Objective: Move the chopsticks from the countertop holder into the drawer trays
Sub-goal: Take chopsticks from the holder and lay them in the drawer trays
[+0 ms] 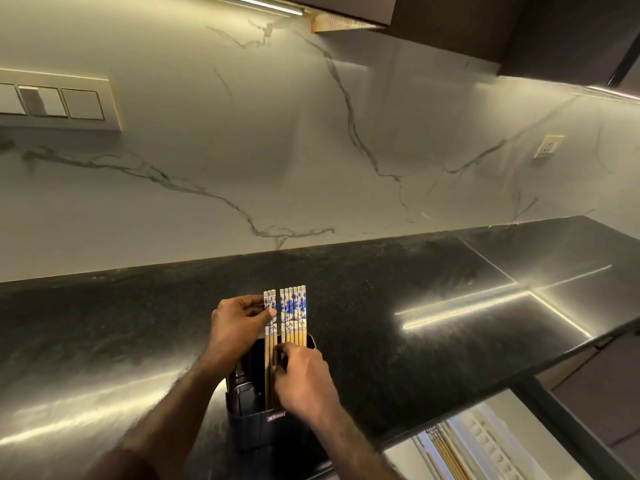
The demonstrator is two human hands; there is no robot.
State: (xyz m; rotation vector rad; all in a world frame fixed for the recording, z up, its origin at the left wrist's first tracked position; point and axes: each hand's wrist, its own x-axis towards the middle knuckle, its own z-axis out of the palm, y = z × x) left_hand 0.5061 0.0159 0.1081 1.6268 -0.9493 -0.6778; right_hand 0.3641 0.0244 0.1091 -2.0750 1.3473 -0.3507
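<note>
A black countertop holder [258,422] stands at the counter's near edge with several wooden chopsticks upright in it, their tops patterned blue and white. My left hand [235,329] pinches the tops of a small group of chopsticks [270,341], set slightly apart from the larger group [293,315] to the right. My right hand [303,382] grips the shafts of the small group lower down, at the holder's mouth. At the lower right the open drawer [491,441] shows white trays, one with several chopsticks [446,452] lying in it.
The black polished countertop [415,323] stretches left and right, backed by a white marble wall [311,150]. A switch panel [59,102] is on the wall at left, a socket [549,146] at right. Dark cabinets [485,26] hang overhead.
</note>
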